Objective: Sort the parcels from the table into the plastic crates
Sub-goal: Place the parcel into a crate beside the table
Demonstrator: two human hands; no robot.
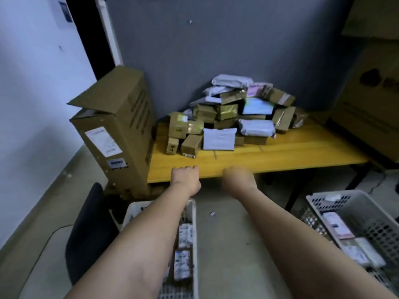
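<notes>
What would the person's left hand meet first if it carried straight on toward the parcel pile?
Probably the small brown box at the pile's front edge, beyond the left hand and bare yellow table; depth is uncertain.

Both bare forearms reach forward, left hand [185,176] and right hand [237,176] holding nothing.

Two hands, left [186,176] and right [237,176]. Two plastic crates: one under the left forearm [195,223], one right of the right forearm [345,197]. One parcel heap [233,117] beyond both hands; individual count indeterminate.
</notes>
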